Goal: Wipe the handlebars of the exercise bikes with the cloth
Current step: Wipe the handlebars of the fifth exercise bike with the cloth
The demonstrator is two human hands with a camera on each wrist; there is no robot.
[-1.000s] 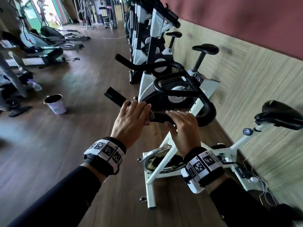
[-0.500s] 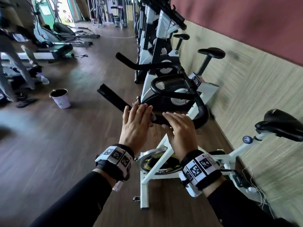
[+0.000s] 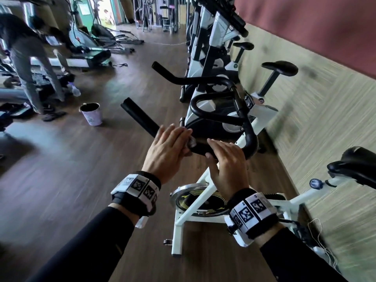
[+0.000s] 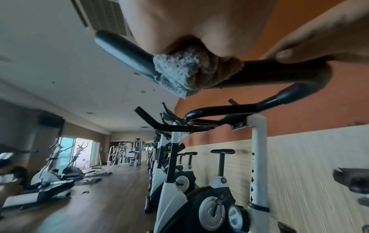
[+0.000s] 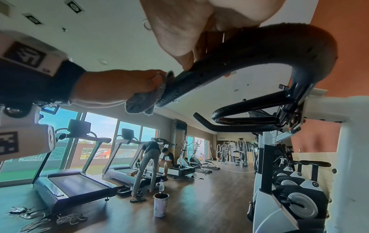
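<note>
Right hand (image 3: 227,161) clamps the black handlebar (image 3: 140,119) near its bend, thumb tucked underneath. Just beside it, the left hand (image 3: 168,147) wraps the grey cloth (image 4: 187,71) round the bar's straight arm. Below, the white exercise bike (image 3: 178,237). Farther out on the floor, a pale bucket (image 3: 91,117); beyond it, a person (image 3: 26,58) bending over.

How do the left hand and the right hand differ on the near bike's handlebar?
The left hand wraps a bunched grey cloth round the handlebar; the right hand holds the bar bare, thumb underneath, with no cloth. The left hand sits toward the bar's free end; the right hand sits nearer the bend. Both rest on the same black bar, close side by side.
</note>
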